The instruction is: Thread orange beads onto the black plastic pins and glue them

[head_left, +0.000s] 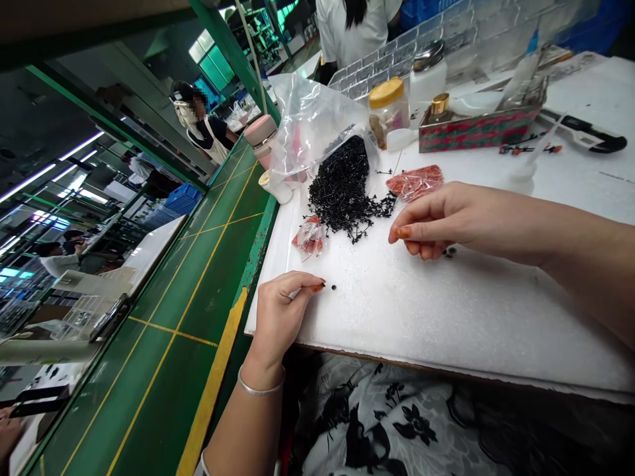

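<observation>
My left hand point(282, 307) is closed in a pinch over the white work surface, with a small black piece point(323, 284) at its fingertips. Just to the right of them lies a tiny round black part point(334, 287). Higher up, my right hand point(434, 221) has thumb and fingers pressed together; what they hold, if anything, is hidden. A few dark round bits point(450, 252) lie under its fingers. Beyond both hands, a heap of thin black stemmed parts point(342, 182) spills from a clear plastic bag point(310, 112).
Red parts in plastic point(415, 182) lie behind my right hand, and a smaller red packet point(310, 238) by the heap. Further back stand a yellow-lidded jar point(387, 109), a patterned tray point(476, 129) and a utility knife point(585, 132). Left is a green conveyor belt point(198, 277); people work beyond.
</observation>
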`<state>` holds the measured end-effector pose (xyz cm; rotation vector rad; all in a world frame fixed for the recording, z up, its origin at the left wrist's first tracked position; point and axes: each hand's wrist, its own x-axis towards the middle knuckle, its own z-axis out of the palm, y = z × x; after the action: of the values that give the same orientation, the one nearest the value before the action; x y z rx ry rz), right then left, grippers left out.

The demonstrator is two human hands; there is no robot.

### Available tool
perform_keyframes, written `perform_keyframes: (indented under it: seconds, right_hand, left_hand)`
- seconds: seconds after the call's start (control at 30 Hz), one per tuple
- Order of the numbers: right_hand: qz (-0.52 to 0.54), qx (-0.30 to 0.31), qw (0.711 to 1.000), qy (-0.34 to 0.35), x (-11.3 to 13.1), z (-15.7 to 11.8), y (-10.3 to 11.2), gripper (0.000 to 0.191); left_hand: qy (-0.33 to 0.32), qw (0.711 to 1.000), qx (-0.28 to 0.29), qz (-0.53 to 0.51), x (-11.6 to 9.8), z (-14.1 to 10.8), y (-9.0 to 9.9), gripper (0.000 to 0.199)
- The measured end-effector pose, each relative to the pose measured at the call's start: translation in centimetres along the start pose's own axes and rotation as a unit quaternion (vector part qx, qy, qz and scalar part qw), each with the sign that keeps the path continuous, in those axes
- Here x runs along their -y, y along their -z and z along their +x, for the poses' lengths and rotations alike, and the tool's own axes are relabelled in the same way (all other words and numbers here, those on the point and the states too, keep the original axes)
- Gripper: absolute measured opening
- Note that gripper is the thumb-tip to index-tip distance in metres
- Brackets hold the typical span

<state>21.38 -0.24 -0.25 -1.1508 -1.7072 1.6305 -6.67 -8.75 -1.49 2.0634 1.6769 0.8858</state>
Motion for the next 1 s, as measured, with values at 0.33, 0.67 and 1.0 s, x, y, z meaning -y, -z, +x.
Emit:
perform_keyframes:
  seconds: [0.33,0.67,1.0]
  right_hand:
    - [-0.032,0.002,0.999,0.006,-0.1,0.0,0.0,0.023]
    - [-0.073,0.006,0.997,0.031,-1.0,0.7,0.5,0.018]
    - [-0.092,0.003,0.993,0.074,-1.6,0.9,0.7,0.026]
  left_hand:
    - [-0.067,0.997,-0.021,0.041,-0.1,0.1,-0.2,0.008]
    - [-0.216,0.961,-0.021,0.169,0.6,-0.4,-0.2,0.011]
    - [-0.265,0.934,0.003,0.239,0.2,-0.2,-0.5,0.008]
